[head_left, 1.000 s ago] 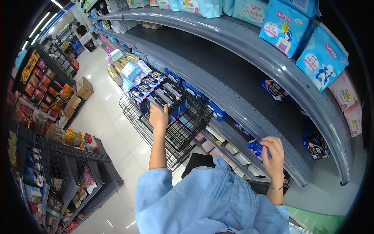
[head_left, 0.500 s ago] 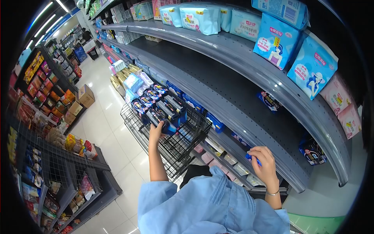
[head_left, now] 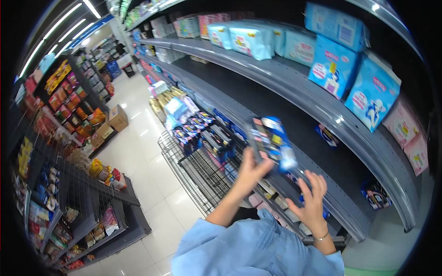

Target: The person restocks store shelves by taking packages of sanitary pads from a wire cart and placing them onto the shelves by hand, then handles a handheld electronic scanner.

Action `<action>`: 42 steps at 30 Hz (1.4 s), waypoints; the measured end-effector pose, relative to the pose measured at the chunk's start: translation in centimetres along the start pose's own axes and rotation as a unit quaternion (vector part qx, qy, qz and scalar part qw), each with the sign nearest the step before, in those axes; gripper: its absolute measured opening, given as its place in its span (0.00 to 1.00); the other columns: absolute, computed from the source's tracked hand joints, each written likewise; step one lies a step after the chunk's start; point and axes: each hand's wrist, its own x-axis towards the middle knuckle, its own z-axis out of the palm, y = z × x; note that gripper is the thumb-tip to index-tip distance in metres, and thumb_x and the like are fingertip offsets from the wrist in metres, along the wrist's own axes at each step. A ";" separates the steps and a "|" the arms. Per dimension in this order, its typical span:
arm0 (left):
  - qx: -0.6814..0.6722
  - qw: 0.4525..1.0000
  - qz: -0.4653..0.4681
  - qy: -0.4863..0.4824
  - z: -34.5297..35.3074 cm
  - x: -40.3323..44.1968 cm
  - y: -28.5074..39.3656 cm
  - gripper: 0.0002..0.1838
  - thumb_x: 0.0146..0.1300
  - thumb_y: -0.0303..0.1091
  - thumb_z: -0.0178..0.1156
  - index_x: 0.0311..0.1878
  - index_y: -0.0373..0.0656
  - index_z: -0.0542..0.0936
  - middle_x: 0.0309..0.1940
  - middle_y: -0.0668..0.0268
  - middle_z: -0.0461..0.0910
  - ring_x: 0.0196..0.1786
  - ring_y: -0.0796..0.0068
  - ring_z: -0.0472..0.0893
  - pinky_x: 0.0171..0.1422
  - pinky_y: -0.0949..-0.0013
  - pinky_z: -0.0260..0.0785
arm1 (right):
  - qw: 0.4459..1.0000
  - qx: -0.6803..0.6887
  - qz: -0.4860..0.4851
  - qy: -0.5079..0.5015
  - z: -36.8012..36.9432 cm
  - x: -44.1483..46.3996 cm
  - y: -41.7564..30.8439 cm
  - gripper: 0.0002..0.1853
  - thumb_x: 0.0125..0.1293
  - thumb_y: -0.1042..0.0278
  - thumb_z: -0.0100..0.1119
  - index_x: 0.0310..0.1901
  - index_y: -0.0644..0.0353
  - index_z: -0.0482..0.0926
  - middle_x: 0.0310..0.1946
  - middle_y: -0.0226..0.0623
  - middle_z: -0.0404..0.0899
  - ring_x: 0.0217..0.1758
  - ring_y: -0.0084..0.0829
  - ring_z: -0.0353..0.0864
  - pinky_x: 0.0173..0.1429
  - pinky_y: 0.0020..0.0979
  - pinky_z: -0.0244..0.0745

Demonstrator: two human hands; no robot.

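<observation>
My left hand (head_left: 254,171) grips a dark blue package (head_left: 274,140) by its lower left side, in front of the middle shelf; the package is blurred by motion. To its lower right is my right hand (head_left: 311,200), fingers spread and nothing in them, a bracelet at the wrist. Left of both hands stands a black wire cart (head_left: 195,177). Its far part carries dark blue packages (head_left: 216,141), light blue packs (head_left: 176,109) and gold packs (head_left: 168,96).
A long grey shelf unit (head_left: 221,57) runs along the right, with light blue packs (head_left: 373,94) on its upper level and a dark package (head_left: 376,194) lower down. Racks of snacks (head_left: 60,99) and a cardboard box (head_left: 118,118) line the aisle's left side.
My left hand has lifted the dark blue package out of the cart and carried it right, to the shelf. My right hand has opened its fingers. The view has shifted somewhat.
</observation>
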 end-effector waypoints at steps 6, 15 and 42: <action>-0.107 0.961 -0.053 -0.249 9.0 -2.5 -4.0 0.42 0.66 0.34 0.62 0.73 0.39 0.44 0.60 0.55 0.69 0.62 0.70 0.71 0.65 0.64 0.66 | 0.985 -0.112 0.072 0.111 -0.7 -3.0 3.4 0.34 0.46 0.69 0.70 0.59 0.62 0.72 0.62 0.47 0.69 0.65 0.49 0.67 0.69 0.52 0.55; 0.287 0.904 0.230 -0.219 12.7 0.9 -5.3 0.52 0.53 0.36 0.73 0.72 0.31 0.48 0.70 0.45 0.53 0.71 0.51 0.61 0.72 0.54 0.56 | 0.800 0.391 0.391 0.234 -6.9 -7.8 8.7 0.37 0.56 0.77 0.70 0.65 0.69 0.60 0.56 0.42 0.71 0.59 0.30 0.72 0.64 0.31 0.68; 0.418 0.821 0.381 -0.070 18.9 2.5 -9.5 0.31 0.54 0.32 0.63 0.59 0.28 0.65 0.58 0.43 0.64 0.61 0.44 0.67 0.62 0.51 0.60 | 0.889 -0.370 0.268 0.013 -5.5 -7.1 19.8 0.18 0.63 0.69 0.53 0.54 0.64 0.75 0.52 0.52 0.75 0.56 0.51 0.74 0.60 0.47 0.68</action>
